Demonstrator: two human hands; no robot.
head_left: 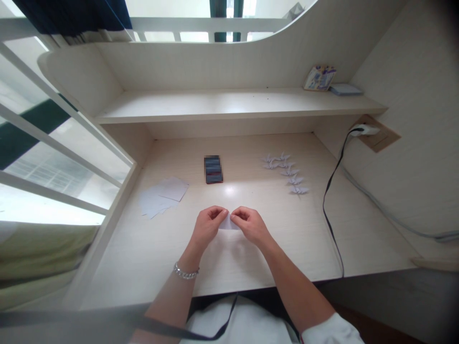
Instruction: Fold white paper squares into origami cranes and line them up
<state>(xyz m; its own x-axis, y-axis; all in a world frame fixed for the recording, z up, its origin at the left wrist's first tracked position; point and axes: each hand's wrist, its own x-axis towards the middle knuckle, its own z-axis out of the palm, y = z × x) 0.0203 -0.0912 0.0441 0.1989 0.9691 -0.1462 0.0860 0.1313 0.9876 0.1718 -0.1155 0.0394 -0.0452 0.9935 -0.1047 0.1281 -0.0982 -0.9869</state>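
A small folded piece of white paper (228,223) is held between my two hands above the middle of the desk. My left hand (211,220) pinches its left side between thumb and fingers, and a chain bracelet circles that wrist. On the other side my right hand (250,223) pinches the paper in the same way, close to the left fingertips. Parts of the paper are hidden behind the fingers. Several folded paper cranes (294,180) lie to the right, and loose white paper sheets (174,188) overlap on the left.
Beyond my hands lies a dark phone-sized object (213,169), its surface blurred. A black cable (324,200) runs from the wall socket (380,136) down across the desk's right side. A shelf (215,102) spans the back, carrying a small box (320,78) and a flat pad (345,89).
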